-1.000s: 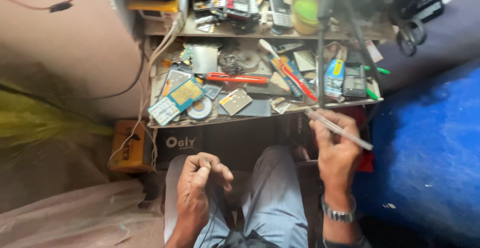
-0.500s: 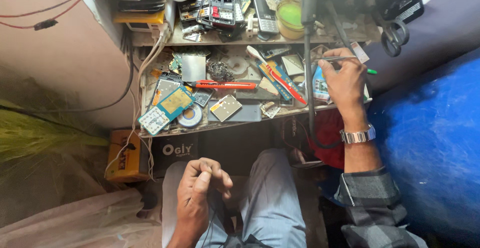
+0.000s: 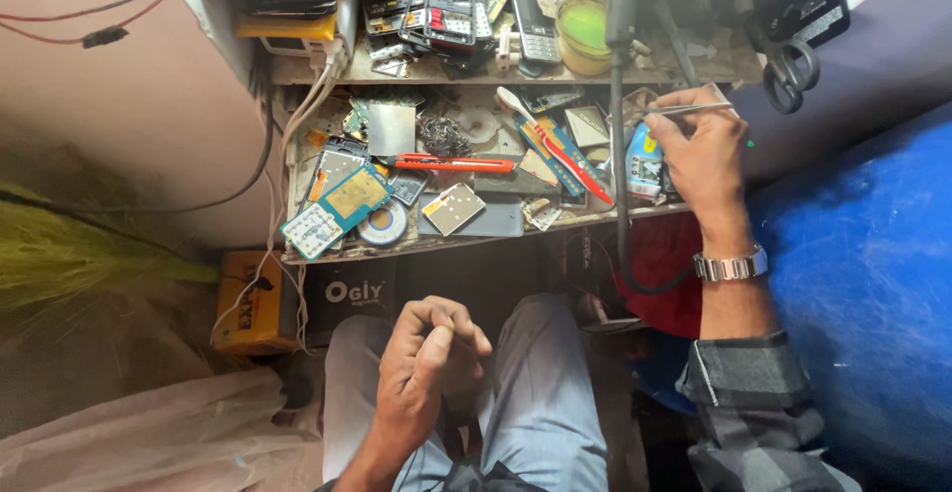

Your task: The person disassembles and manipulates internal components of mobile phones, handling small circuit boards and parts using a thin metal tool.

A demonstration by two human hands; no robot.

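Observation:
My right hand [image 3: 702, 150] reaches over the right end of the cluttered workbench [image 3: 476, 234] and is closed on thin metal tweezers [image 3: 689, 109], which point left. A steel watch sits on that wrist. My left hand [image 3: 428, 358] rests above my lap with fingers curled together; whether something small is pinched in it cannot be seen. On the bench lie a red utility knife [image 3: 456, 164], a circuit board [image 3: 355, 194], a keypad board [image 3: 311, 231], a small metal-backed part [image 3: 453, 207] and a red-handled tool [image 3: 570, 155].
An upper shelf carries a grey phone [image 3: 535, 24], a yellow-green tub [image 3: 583, 26], stacked boards [image 3: 436, 1] and black scissors [image 3: 788, 65]. A black pole [image 3: 621, 105] stands in front of the bench. A yellow box [image 3: 253, 304] sits below left; blue sheeting [image 3: 863, 274] at right.
My right hand has risen from beside my knee up to the bench's right end with the tweezers. The left hand stays curled over my lap.

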